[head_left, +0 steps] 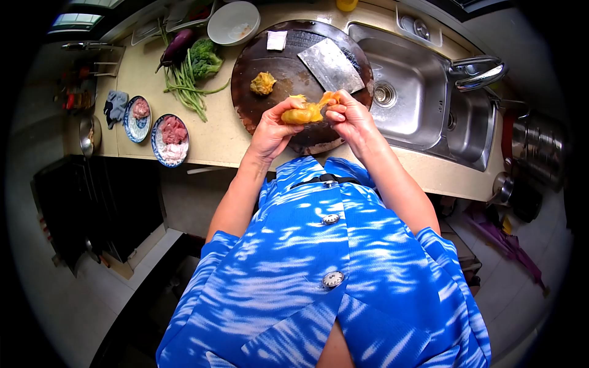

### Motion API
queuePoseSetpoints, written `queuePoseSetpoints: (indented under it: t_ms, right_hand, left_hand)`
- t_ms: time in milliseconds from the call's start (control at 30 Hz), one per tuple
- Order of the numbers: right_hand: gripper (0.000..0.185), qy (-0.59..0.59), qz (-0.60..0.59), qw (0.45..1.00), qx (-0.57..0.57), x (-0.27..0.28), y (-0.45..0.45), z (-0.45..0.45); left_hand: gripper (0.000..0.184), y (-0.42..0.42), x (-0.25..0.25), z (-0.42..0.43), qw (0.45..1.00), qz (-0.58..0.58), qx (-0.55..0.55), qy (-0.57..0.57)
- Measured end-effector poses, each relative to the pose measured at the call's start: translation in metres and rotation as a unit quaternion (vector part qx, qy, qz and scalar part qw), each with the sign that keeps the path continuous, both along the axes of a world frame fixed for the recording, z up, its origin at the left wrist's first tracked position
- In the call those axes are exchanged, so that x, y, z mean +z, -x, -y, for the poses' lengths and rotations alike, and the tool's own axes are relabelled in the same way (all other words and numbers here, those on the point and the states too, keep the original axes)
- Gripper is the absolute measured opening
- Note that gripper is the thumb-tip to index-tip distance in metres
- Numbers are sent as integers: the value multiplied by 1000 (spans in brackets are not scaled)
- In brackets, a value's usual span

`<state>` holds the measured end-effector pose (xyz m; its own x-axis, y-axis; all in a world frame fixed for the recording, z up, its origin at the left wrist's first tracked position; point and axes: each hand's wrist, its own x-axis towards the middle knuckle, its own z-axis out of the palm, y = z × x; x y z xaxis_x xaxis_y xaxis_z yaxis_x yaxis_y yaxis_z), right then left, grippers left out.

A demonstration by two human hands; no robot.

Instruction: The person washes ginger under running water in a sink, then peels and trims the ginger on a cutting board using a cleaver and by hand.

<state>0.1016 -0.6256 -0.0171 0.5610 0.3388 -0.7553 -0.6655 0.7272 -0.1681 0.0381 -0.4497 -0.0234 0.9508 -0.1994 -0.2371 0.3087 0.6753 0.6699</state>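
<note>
My left hand (pixel 274 127) grips a wet yellow clump that looks like pickled mustard greens (pixel 304 115). The fingers of my right hand (pixel 352 121) pinch its other end, where a thinner orange-yellow strip stretches between the hands. Both hands are over the near edge of a round dark chopping board (pixel 245 105). A second, browner yellow lump of pickled greens (pixel 262 83) lies on the board beyond my left hand. Behind my right hand, a broad cleaver (pixel 332 66) rests flat on the board. A small white piece (pixel 277 40) is near the board's far edge.
Left of the board lie green beans (pixel 189 92), broccoli (pixel 205 59) and an eggplant (pixel 178 46). Two blue-rimmed plates (pixel 186 147) hold raw meat. A white bowl (pixel 234 23) stands at the back. On the right is a steel sink (pixel 405 80) with a faucet (pixel 481 76).
</note>
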Motion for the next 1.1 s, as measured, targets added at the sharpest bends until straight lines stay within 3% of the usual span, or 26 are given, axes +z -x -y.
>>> queuePoseSetpoints:
  t_ms: [367,500,600,633,700,733,800,833,900,967,1033,1100]
  right_hand:
    - [17,6,167,975,145,23,4,1]
    - [19,105,264,940,191,18,12,-8]
    - [20,397,426,799,153,-1,8,-12]
    - [20,396,426,799,154,-5,7,-13]
    - [21,523,450,716,103,-10,6,-17]
    - [21,523,451,716,103,-17,1,-16]
    - [21,668,417,613,54,-40,-15,-3]
    - [23,692,368,617,70,-54,-25,16]
    - [27,548,348,756,86,-53,-41,38]
    - [28,237,276,926,96,-18,-42,41]
    - [27,160,252,948,111,-7,-39,32]
    - [24,29,144,984,102,5,-31,19]
  left_hand:
    - [38,-15,10,-11,994,57,-58,-69]
    - [43,-12,16,-2,995,21,-37,-87]
    - [46,-8,15,-2,995,-47,-82,-27]
    - [46,-7,14,0,995,-47,-81,-27]
    - [46,-5,11,4,994,-72,-69,-45]
    - [43,-5,10,4,995,-62,-67,-34]
    - [43,-1,18,1,996,-50,-75,-16]
    - [42,0,26,0,996,-39,-84,0]
    - [39,-3,31,-4,996,-54,-58,-28]
    - [36,-5,25,-10,994,-87,-49,-53]
    - [34,-10,29,-10,992,-92,-42,-73]
    - [26,-10,29,-8,988,-111,-56,-94]
